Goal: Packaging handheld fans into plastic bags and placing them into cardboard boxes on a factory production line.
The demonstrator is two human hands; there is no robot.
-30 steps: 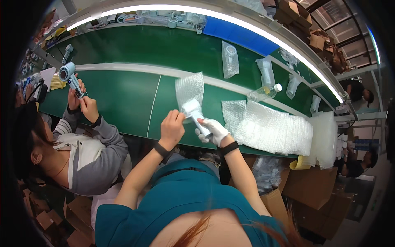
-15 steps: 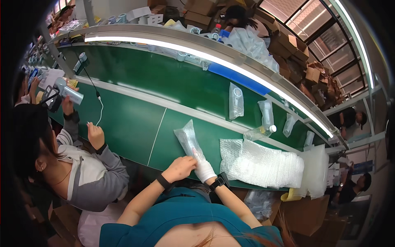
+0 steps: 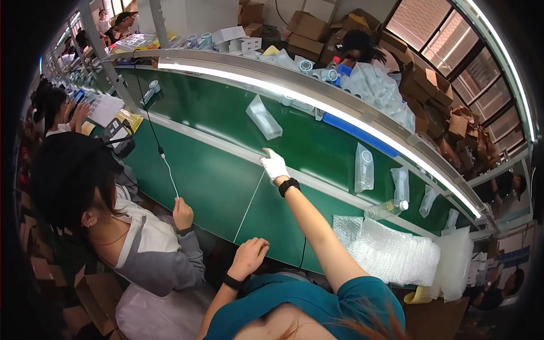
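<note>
Right hand (image 3: 275, 165) near a bubble-wrap pouch (image 3: 264, 119) — fingers parted, empty; left hand (image 3: 250, 257) — fingers loosely bent, empty

Right arm (image 3: 318, 233) outstretched, left forearm (image 3: 217, 305) kept low
Right hand (image 3: 275, 165) is forward, fingers extended; left hand (image 3: 249, 256) is low, fingers loosely curled.

Windows (image 3: 419, 25) stand beyond a glowing light strip (image 3: 272, 86)

Left of the bubble-wrap stack (image 3: 394, 255), the desk (image 3: 215, 190) leaves passage between the right forearm (image 3: 311, 224) and a white cable (image 3: 170, 174). Obstacles beyond the stack: a bottle (image 3: 387, 209) just behind, a wrapped package (image 3: 264, 118) well left.
</note>
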